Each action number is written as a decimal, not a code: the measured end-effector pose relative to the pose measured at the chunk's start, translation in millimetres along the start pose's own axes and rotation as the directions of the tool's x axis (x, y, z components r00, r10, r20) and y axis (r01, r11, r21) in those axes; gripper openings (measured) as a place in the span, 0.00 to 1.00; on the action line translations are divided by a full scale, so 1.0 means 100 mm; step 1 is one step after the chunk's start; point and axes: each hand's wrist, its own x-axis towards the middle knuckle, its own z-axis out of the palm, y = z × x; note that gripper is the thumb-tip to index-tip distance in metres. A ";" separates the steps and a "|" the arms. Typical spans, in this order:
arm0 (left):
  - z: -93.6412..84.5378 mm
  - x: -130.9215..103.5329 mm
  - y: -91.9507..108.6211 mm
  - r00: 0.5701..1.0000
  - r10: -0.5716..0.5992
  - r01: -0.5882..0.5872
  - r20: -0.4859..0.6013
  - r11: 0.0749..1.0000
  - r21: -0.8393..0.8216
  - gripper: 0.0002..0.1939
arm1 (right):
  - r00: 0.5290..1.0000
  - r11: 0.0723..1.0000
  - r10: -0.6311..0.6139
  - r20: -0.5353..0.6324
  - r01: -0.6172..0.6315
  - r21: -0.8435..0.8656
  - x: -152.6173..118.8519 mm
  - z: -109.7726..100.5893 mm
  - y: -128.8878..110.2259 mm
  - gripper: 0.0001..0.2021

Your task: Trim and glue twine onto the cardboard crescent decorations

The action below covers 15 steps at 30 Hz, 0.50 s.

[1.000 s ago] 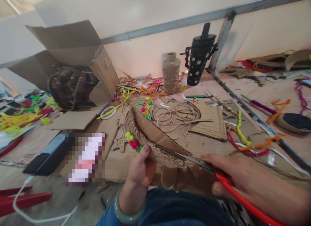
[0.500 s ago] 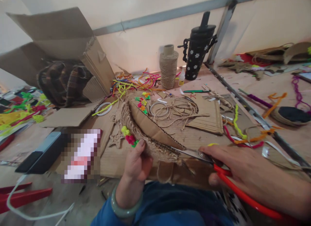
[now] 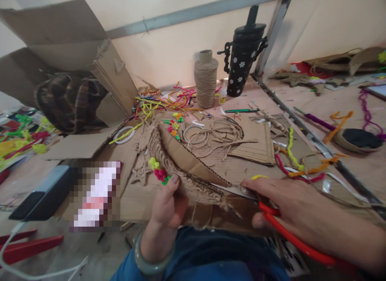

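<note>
My left hand [image 3: 167,204] is closed on a curved cardboard piece [image 3: 183,154] covered along one side with rows of jute twine [image 3: 159,146]. Small yellow, red and green fuzzy flowers [image 3: 159,171] sit on the twine beside my thumb. Red-handled scissors [image 3: 271,218] are gripped in my right hand [image 3: 286,196]. Their blades lie along the lower right end of the piece, between the cardboard edge and the twine. Loose twine ends stick out below the blades. How far the blades are apart is hard to make out.
A cone of twine [image 3: 206,81] and a black flowered tumbler [image 3: 244,57] stand at the back. An open cardboard box [image 3: 116,83] holds plaid cloth at left. Twine scraps, a twine star [image 3: 141,173], a white ring [image 3: 124,135] and a black power bank [image 3: 45,194] lie around.
The whole view has shifted slightly, so things appear a little further left. My hands keep their hold on the cardboard piece and the scissors, with the blades in nearly the same place.
</note>
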 end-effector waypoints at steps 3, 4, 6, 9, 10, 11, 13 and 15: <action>0.00 -0.01 -0.01 1.000 -0.004 0.004 -0.004 1.000 0.004 0.13 | 0.994 1.000 0.027 0.105 -0.027 0.006 0.07 0.02 -0.06 0.14; -0.01 -0.01 -0.02 1.000 -0.005 0.005 -0.002 1.000 0.003 0.13 | 0.993 0.999 0.034 0.111 -0.038 0.034 0.09 0.03 -0.09 0.14; -0.04 0.00 -0.02 1.000 -0.004 0.004 0.019 1.000 -0.006 0.13 | 0.991 0.990 0.033 0.130 -0.051 0.134 0.12 0.02 -0.13 0.14; -0.07 0.01 -0.03 0.999 0.014 -0.013 0.039 1.000 -0.021 0.12 | 0.987 0.965 0.019 0.159 -0.060 0.255 0.14 -0.01 -0.19 0.12; -0.07 0.01 -0.03 0.999 0.016 -0.015 0.040 1.000 -0.024 0.12 | 0.988 0.962 0.018 0.155 -0.059 0.267 0.14 -0.01 -0.20 0.11; -0.07 0.01 -0.02 0.999 0.017 -0.016 0.038 1.000 -0.027 0.12 | 0.989 0.962 0.019 0.148 -0.058 0.268 0.14 -0.01 -0.21 0.11; -0.06 0.00 -0.01 0.999 0.019 -0.018 0.032 0.999 -0.037 0.13 | 0.991 0.969 0.030 0.127 -0.060 0.241 0.13 -0.01 -0.22 0.11; -0.03 -0.01 0.00 0.999 0.021 -0.020 0.028 0.999 -0.049 0.14 | 0.992 0.982 0.045 0.115 -0.065 0.180 0.11 -0.02 -0.22 0.11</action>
